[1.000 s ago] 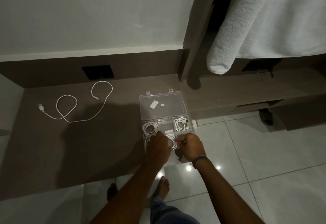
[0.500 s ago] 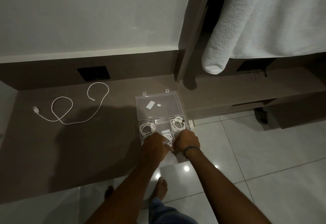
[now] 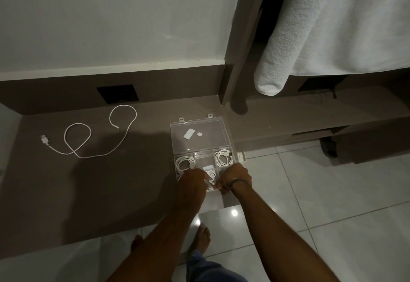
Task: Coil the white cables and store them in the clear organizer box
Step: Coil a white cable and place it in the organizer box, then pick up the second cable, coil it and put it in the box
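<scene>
Tucking a coiled white cable [image 3: 211, 178] into the clear plastic organizer box's [image 3: 230, 136] near middle compartment, it is pinched by left hand [image 3: 192, 183] and right hand [image 3: 235, 176]; loops are best kept below the dividers.

No text, brand, number or sign can be read anywhere: the two white stickers [image 3: 189, 134] on the box lid [image 3: 208, 135] look blank, and the dark wall plate [image 3: 117, 93] shows no legible marking.
</scene>
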